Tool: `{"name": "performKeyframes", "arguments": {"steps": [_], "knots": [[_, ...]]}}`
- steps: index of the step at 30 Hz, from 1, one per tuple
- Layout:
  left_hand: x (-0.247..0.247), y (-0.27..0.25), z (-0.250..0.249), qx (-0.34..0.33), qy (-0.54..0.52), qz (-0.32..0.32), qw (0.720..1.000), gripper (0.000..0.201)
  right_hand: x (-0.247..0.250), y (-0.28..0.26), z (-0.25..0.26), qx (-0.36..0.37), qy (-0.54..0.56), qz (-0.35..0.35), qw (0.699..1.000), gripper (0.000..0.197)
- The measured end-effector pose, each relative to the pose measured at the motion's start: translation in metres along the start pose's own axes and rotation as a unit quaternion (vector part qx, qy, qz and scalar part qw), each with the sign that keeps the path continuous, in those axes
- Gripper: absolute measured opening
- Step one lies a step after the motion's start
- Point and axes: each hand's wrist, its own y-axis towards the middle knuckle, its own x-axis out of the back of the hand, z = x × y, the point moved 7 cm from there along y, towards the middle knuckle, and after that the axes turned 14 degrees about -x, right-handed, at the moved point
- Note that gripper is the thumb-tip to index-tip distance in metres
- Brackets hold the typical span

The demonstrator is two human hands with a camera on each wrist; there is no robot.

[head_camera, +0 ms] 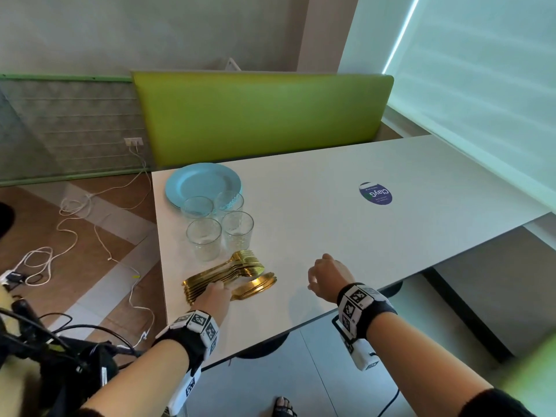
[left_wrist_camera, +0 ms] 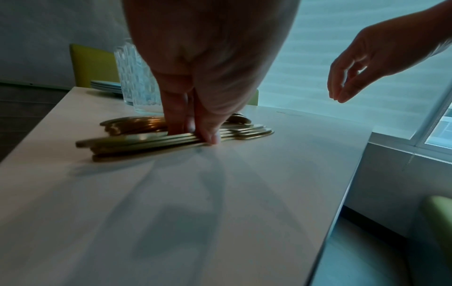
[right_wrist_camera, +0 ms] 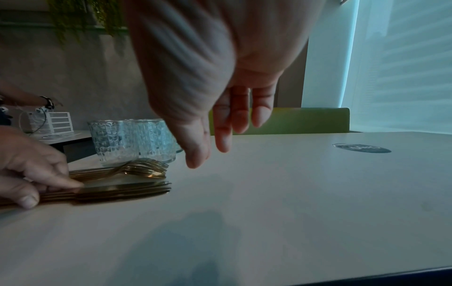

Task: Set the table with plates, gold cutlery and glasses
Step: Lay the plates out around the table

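My left hand (head_camera: 214, 296) pinches the handle end of the gold cutlery (head_camera: 228, 276) stacked at the table's (head_camera: 346, 236) near left edge; my right hand (head_camera: 326, 276) hovers just beside it, fingers relaxed, holding nothing. Four glasses (head_camera: 218, 225) and the blue plates (head_camera: 201, 182) sit bunched behind. Judging by that, nothing's distributed yet. Next: separate one piece without dragging the stack.

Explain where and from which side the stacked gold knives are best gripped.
Probably the handle end nearest the person, from above: the gold knives lie flat on the table, so fingers must pinch the stack's edges. The left hand grips there.
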Motion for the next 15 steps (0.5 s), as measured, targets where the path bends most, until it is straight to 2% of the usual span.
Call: {"name": "performKeyframes", "arguments": {"steps": [2, 4, 9, 15], "knots": [[0.004, 0.001, -0.004, -0.034, 0.044, -0.009, 0.998, 0.039, 0.0, -0.002, -0.002, -0.006, 0.0, 0.003, 1.0, 0.027], [0.006, 0.001, -0.008, -0.072, 0.105, 0.0, 0.992, 0.039, 0.0, -0.004, -0.004, -0.011, -0.005, 0.003, 1.0, 0.027], [0.022, -0.002, -0.022, -0.131, 0.178, -0.006, 0.975, 0.037, 0.008, -0.005, -0.004, -0.02, -0.009, -0.006, 1.0, 0.028], [0.078, 0.005, -0.049, -0.205, 0.162, -0.088, 0.961, 0.027, 0.029, 0.007, 0.001, -0.032, 0.014, -0.014, 0.999, 0.026]]}}
